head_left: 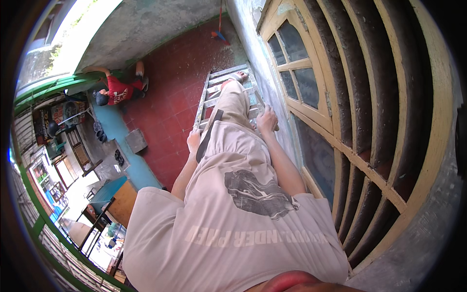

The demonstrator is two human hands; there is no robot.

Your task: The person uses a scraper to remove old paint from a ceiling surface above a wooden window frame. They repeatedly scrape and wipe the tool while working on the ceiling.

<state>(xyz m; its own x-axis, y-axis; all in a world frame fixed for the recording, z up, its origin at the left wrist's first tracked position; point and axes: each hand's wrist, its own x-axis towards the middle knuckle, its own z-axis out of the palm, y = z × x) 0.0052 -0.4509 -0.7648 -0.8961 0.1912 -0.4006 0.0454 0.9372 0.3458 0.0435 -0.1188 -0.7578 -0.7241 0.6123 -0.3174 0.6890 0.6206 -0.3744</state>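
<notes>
My left hand (194,140) is closed on the side rail of a paint-spattered metal ladder (201,104), left of my thigh. In my right hand (267,118) is a narrow, flat, long tool (259,99), possibly a scraper. One end points up and left past my fingers; the other shows below my palm. This hand is beside the ladder's right side, close to the grey wall (251,43). My bent leg in light trousers (235,98) is over the ladder, with a sandalled foot (239,76) near its far end. A dark strap hangs beside my left hand.
A cream wooden window frame (312,124) with panes and louvre slats is at my right. A person in a red shirt (120,91) is by the far left wall. A broom (219,34) stands on the red tiled floor (164,109), and a grey block (136,141) lies left.
</notes>
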